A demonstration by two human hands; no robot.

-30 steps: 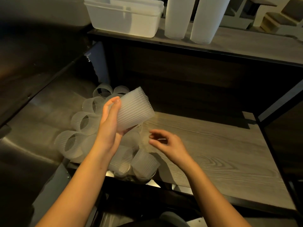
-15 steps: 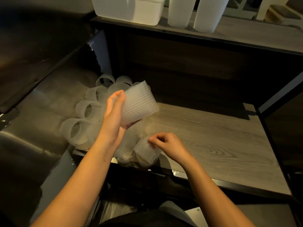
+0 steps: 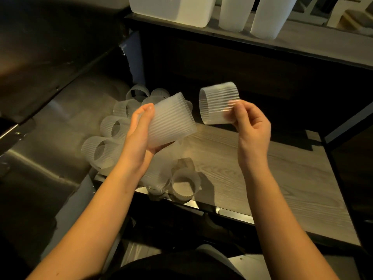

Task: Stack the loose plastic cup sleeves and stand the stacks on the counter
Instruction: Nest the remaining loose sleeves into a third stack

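Now the left hand (image 3: 141, 136) wraps its fingers round the tipped stack (image 3: 171, 122). Just right of the stack, not touching it, the right hand (image 3: 252, 126) pinches one sleeve (image 3: 218, 104). I think the sleeve goes on next: line up the open ends, slide it straight, and squeeze softly so the ribs do not bend. Under the stack lies the counter (image 3: 272, 168). Up behind the stack stand a tub (image 3: 175, 9) and two towers (image 3: 234, 14). Left of it is a pile (image 3: 113, 134) of sleeves. One ring (image 3: 185, 184) below it sits near the edge and may fall.
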